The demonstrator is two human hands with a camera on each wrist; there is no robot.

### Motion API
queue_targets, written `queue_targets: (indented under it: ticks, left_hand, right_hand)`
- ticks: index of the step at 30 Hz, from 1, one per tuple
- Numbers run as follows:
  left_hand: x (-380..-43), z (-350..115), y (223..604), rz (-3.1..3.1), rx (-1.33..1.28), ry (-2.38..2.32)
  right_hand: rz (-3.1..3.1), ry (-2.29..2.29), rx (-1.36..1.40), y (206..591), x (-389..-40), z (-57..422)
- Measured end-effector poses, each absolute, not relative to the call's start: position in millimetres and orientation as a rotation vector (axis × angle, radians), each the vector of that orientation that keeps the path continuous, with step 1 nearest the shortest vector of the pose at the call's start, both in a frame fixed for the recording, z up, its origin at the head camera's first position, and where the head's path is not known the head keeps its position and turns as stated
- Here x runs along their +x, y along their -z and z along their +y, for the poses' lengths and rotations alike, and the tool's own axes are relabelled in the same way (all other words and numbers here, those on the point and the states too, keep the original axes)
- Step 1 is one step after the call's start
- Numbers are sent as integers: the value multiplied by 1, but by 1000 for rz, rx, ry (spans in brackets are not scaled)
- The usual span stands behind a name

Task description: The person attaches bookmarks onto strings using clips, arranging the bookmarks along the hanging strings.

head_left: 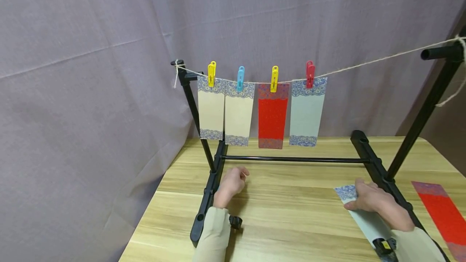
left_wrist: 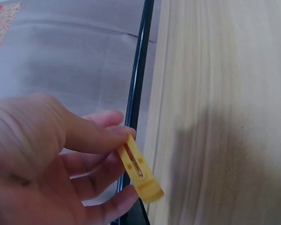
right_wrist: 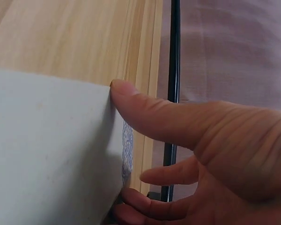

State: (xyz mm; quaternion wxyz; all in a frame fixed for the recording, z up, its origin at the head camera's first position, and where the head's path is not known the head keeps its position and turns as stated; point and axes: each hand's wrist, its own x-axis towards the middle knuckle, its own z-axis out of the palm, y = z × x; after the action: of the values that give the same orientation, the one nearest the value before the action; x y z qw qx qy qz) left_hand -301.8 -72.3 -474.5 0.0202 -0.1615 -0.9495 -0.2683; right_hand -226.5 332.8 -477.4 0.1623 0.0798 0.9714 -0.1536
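Note:
In the left wrist view my left hand (left_wrist: 75, 159) pinches a yellow clothespin (left_wrist: 140, 171) between thumb and fingers. The head view has that hand (head_left: 231, 183) low over the table's left side, beside the black stand foot; the clothespin is hidden there. My right hand (head_left: 378, 203) is over a pale blue paper card (head_left: 369, 223) with a blue patterned border, at the right of the table. Its thumb lies at one long edge and its fingers at the other, holding the card across its width. The right wrist view shows the card (right_wrist: 47, 140) beside the thumb.
A string (head_left: 386, 58) spans a black stand (head_left: 426, 116). From it hang two cream cards (head_left: 238, 114), a red card (head_left: 272, 118) and a pale blue card (head_left: 307, 112), clipped with colored clothespins. Another red card (head_left: 440, 213) lies right of the stand. A low crossbar (head_left: 295, 159) runs behind.

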Motion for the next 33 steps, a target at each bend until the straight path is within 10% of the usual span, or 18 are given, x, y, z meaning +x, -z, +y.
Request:
queue_targets:
  ticks: [33]
  left_hand:
    - [-297,-71,453,-2771,-577,951]
  right_hand:
    - [2886,754,-28,472,-224,322]
